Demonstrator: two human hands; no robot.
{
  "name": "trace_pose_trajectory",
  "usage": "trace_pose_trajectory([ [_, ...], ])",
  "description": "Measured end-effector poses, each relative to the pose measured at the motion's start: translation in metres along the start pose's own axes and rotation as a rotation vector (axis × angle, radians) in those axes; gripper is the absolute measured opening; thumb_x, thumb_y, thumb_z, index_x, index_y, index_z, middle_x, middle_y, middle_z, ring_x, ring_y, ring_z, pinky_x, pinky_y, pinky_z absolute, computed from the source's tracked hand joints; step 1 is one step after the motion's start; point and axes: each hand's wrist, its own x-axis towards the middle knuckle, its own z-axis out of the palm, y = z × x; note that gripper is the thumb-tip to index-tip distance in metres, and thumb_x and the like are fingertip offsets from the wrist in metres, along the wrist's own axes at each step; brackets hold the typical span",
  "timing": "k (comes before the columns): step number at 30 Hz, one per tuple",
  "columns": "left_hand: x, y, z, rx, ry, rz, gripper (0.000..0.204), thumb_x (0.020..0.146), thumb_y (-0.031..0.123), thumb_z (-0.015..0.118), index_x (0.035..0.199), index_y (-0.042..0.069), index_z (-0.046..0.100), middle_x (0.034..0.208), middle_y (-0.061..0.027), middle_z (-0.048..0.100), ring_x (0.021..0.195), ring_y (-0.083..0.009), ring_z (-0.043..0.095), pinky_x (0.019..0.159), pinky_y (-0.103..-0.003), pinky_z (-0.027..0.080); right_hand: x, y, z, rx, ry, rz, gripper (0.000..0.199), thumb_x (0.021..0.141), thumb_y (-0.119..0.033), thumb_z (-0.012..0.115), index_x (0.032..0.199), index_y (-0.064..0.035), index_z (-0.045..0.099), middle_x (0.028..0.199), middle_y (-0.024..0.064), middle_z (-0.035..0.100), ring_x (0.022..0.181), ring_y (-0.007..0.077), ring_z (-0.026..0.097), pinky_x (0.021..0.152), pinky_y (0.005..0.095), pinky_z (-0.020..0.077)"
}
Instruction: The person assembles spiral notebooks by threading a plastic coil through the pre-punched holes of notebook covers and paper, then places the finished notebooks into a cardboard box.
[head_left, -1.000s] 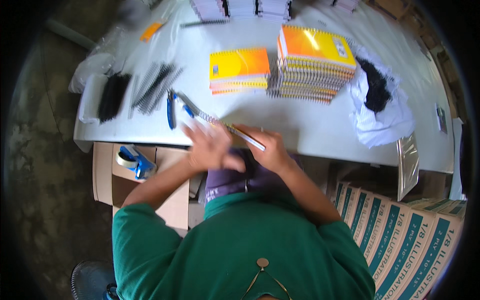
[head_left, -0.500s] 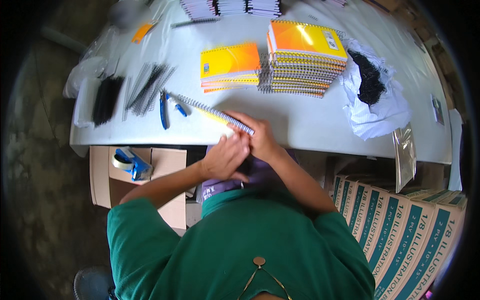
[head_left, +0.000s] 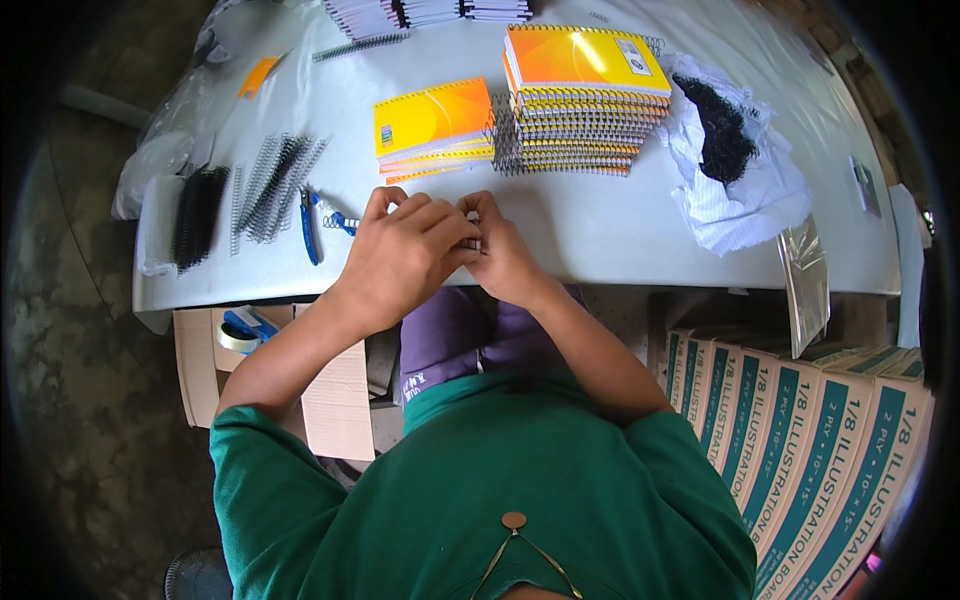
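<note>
A spiral notebook [head_left: 473,241] is held over the table's near edge, mostly hidden by my hands; a bit of its coil shows between them. My right hand [head_left: 508,255] is closed around its near end. My left hand [head_left: 398,258] lies across it from the left, fingers curled in toward the right fingertips at the coil. Just left of my left hand is a pair of blue-handled pliers [head_left: 308,230]. Beyond my hands, a short stack of yellow-orange notebooks [head_left: 435,120] sits beside a taller stack of coil-bound ones [head_left: 585,90].
Loose wire coils [head_left: 275,190] and a bundle of black coils [head_left: 200,215] lie at left. A crumpled white wrapper [head_left: 780,200] holds a black tangle [head_left: 725,135] at right. Below the table are an open carton [head_left: 340,400] with a tape dispenser [head_left: 245,328] and a row of boxes [head_left: 800,430].
My left hand has risen from beneath the notebook's near end to lie over its coil, covering most of it. My right hand has shifted slightly; the view has moved a little.
</note>
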Motion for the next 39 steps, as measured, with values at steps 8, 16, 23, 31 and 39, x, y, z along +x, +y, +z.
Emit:
trace_pose_trajectory([
  [8, 0.005, 0.003, -0.004, -0.062, -0.059, -0.017, 0.019, 0.071, 0.014, 0.069, 0.089, 0.013, 0.062, 0.086, -0.0009, 0.062, 0.078, -0.0188, 0.056, 0.074, -0.033, 0.033, 0.000, 0.017, 0.008, 0.174, 0.046, -0.126, 0.036, 0.077, -0.001, 0.061, 0.104, 0.0011, 0.039, 0.085, 0.0195, 0.060, 0.082, 0.0343, 0.063, 0.066, 0.0363, 0.0495],
  [16, 0.027, 0.007, -0.030, -0.061, -0.181, 0.014, 0.026, 0.073, 0.004, 0.062, 0.098, 0.013, 0.063, 0.088, -0.0036, 0.065, 0.086, -0.0197, 0.060, 0.089, -0.037, 0.035, -0.009, 0.027, -0.001, 0.195, 0.079, -0.107, 0.030, 0.082, -0.007, 0.060, 0.104, -0.0003, 0.041, 0.086, 0.0170, 0.060, 0.079, 0.0288, 0.062, 0.066, 0.0347, 0.0477],
  [23, 0.031, 0.027, -0.021, -0.140, -0.102, 0.050, 0.014, 0.075, 0.011, 0.064, 0.089, 0.010, 0.062, 0.083, -0.0028, 0.064, 0.079, -0.0201, 0.060, 0.077, -0.037, 0.036, -0.014, 0.000, -0.019, 0.221, -0.006, -0.097, 0.031, 0.082, -0.005, 0.059, 0.103, 0.0007, 0.038, 0.085, 0.0201, 0.059, 0.080, 0.0340, 0.062, 0.065, 0.0377, 0.0470],
  [31, 0.029, 0.023, -0.027, -0.140, -0.051, -0.044, 0.016, 0.067, 0.017, 0.073, 0.076, 0.009, 0.062, 0.071, -0.0043, 0.061, 0.073, -0.0225, 0.059, 0.073, -0.035, 0.038, -0.023, -0.015, -0.022, 0.176, -0.093, -0.060, 0.034, 0.082, -0.008, 0.059, 0.107, 0.0000, 0.036, 0.088, 0.0200, 0.055, 0.088, 0.0326, 0.059, 0.072, 0.0390, 0.0450],
  [39, 0.083, 0.017, -0.081, -0.103, 0.263, -0.097, 0.021, 0.063, 0.006, 0.073, 0.081, 0.004, 0.061, 0.078, -0.0089, 0.060, 0.074, -0.0269, 0.059, 0.069, -0.034, 0.045, 0.013, -0.071, -0.124, 0.321, 0.296, -0.712, 0.025, 0.086, -0.006, 0.055, 0.111, -0.0038, 0.051, 0.107, 0.0107, 0.057, 0.100, 0.0213, 0.055, 0.091, 0.0315, 0.0411],
])
